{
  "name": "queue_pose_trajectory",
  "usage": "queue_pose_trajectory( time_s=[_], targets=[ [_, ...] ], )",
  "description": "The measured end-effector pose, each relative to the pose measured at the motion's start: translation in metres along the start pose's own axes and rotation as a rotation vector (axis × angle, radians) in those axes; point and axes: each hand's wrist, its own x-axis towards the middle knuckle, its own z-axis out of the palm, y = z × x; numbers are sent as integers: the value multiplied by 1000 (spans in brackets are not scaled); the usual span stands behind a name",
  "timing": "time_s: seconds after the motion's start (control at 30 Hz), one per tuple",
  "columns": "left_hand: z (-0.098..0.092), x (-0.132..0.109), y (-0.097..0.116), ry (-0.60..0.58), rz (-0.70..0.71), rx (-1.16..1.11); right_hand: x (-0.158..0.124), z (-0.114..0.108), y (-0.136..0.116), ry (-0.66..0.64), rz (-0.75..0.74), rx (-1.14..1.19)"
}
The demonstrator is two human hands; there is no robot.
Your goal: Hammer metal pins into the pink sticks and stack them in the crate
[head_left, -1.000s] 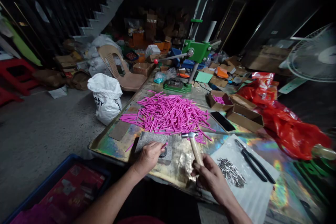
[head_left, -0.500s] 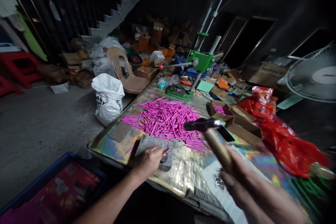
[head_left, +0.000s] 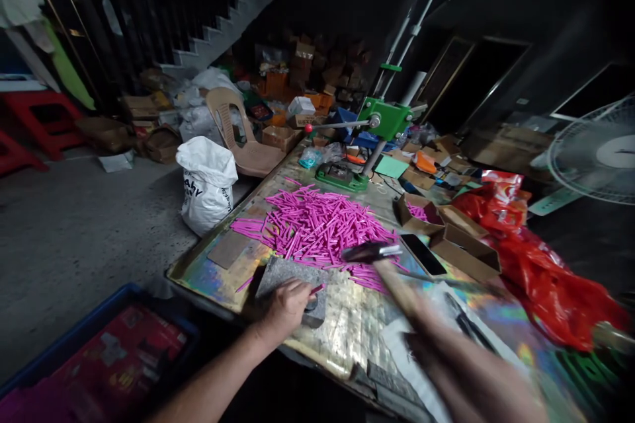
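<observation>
The left hand (head_left: 285, 307) pinches one pink stick (head_left: 316, 289) on one grey block (head_left: 292, 277) at the near table edge. The blurred right hand (head_left: 446, 360) grips one hammer (head_left: 384, 264), its head above the block's right side. One big pile of pink sticks (head_left: 322, 228) lies farther.
</observation>
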Motion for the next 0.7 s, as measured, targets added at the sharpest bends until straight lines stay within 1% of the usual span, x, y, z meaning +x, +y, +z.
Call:
queue_pose_trajectory(
  time_s=[0.03,0.1,0.2,0.3,0.37,0.43,0.5,0.53,0.6,0.63,0.67,0.7],
  targets=[
    [0,0,0,11,10,6,3,5,1,-101,-45,-14],
    [1,0,-1,18,28,17,8,14,4,-174,-27,-14],
    [3,0,0,11,5,10,11,20,16,-147,126,36],
    [3,-2,1,21,-69,-40,8,36,40,-95,311,125],
    [-1,-4,-1,53,-138,-84,3,55,62,-57,391,234],
    [-10,-7,-8,99,-250,-88,-6,78,83,-14,508,398],
    [-24,-9,-20,95,-389,-32,-17,100,100,-38,666,585],
    [-32,-10,-28,55,-453,13,-23,109,108,-37,755,665],
    [-48,-12,-45,-94,-555,127,-33,123,119,-66,884,783],
    [-54,-12,-53,-193,-595,180,-37,128,124,-73,907,809],
    [-60,-13,-61,-280,-627,222,-40,132,128,-87,880,808],
    [-64,-14,-69,-342,-650,249,-41,134,132,-92,826,775]
  ],
)
